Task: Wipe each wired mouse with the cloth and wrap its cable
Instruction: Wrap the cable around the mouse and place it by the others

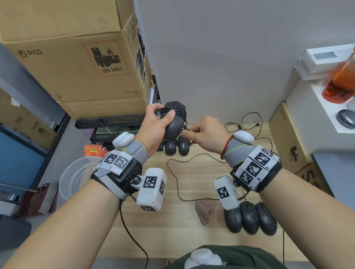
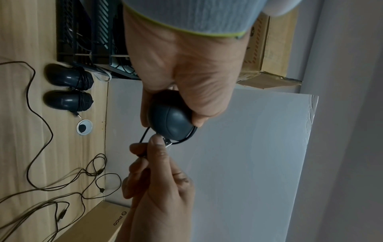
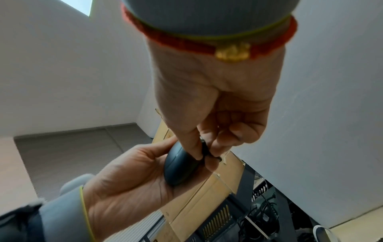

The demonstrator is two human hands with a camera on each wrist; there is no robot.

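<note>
Mouse (image 1: pixel 173 122) in left hand (image 1: pixel 155 129), plug (image 2: pixel 167 141) in right hand (image 1: pixel 208 134)

orange bottle (image 1: pixel 345 80): blurred, edge-cut | mouse (image 1: pixel 173 122): underside hidden, perhaps by left-hand fingers (image 1: pixel 168 115)

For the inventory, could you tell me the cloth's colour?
The cloth is dusty pinkish brown, clearest in the head view.

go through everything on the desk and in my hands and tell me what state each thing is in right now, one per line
Held mouse: lifted off the desk, cable wound around it.
USB plug: free end, pinched beside the held mouse.
Left hand: grips the held mouse.
Right hand: pinches the USB plug.
Two far mice: on the desk, cables wrapped.
Three near mice: side by side, cables loose.
Cloth: crumpled on the desk, untouched.
Orange bottle: upright, holding liquid.
</note>
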